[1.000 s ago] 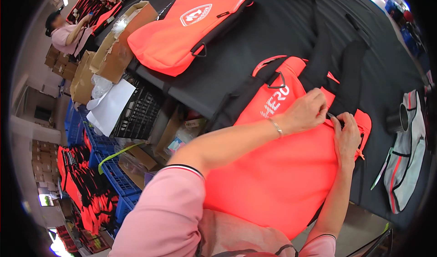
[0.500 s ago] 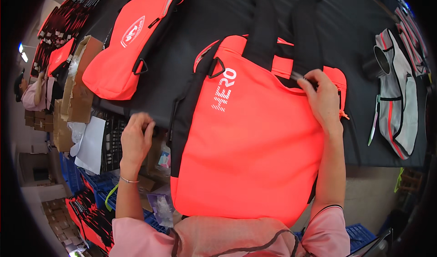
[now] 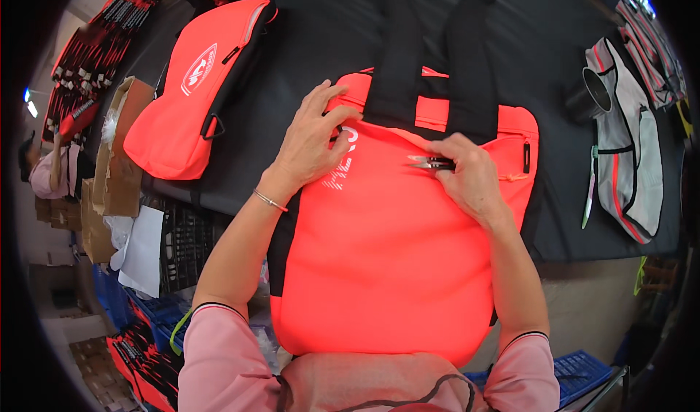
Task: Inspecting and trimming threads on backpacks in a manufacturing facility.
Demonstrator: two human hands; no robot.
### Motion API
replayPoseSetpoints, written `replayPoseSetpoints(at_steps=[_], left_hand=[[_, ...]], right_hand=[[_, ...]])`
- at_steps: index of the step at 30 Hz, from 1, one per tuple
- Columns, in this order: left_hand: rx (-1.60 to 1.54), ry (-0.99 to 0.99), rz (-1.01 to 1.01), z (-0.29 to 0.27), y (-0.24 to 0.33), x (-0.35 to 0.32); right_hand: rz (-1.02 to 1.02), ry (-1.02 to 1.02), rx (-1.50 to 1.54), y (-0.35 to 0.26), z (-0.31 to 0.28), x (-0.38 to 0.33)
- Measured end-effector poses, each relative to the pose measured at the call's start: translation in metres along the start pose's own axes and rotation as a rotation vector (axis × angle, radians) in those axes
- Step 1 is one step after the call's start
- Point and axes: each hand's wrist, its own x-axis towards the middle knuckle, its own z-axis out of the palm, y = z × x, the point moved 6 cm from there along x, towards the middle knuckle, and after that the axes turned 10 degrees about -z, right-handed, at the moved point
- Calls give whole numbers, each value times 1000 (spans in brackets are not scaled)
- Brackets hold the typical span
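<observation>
A bright orange-red bag with black sides lies in front of me, its white print partly hidden. Two black straps run from its top edge toward the far side. With fingers and thumb bent, my left hand grips the fabric at the bag's upper left corner. My right hand is closed round small thread snips, their blades pointing left over the front panel. Right of that hand, an orange cord pull hangs by a short zip.
A second orange-red bag lies at the far left of the black-covered table. Cardboard boxes stand left. At right are a black cup, a toothbrush and a grey pouch. Another person is far left.
My left hand has moved up and right from beside the table onto the bag's upper left corner. The right hand has come left and down, bringing the snips over the front panel.
</observation>
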Motion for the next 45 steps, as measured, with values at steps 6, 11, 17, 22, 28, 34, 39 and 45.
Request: replayPoseSetpoints(at_steps=[6, 11, 17, 22, 28, 34, 39, 45], left_hand=[[-91, 78, -3, 5, -3, -3], [-19, 75, -267, 6, -2, 20], [166, 68, -273, 8, 17, 42], [173, 127, -132, 13, 13, 53], [158, 180, 144, 23, 19, 48], [409, -23, 375, 36, 31, 67], [32, -100, 214, 31, 7, 67], [-265, 56, -55, 11, -2, 47]], right_hand=[[-221, 82, -202, -15, 4, -4], [-330, -4, -352, -29, 16, -12], [-346, 9, -305, -26, 13, -16], [-337, 29, -267, -28, 12, -18], [-355, 52, -272, -23, 15, -19], [-370, 85, -281, -24, 15, -17], [-371, 94, -222, -17, 17, -19], [-317, 78, -133, -14, 16, -19]])
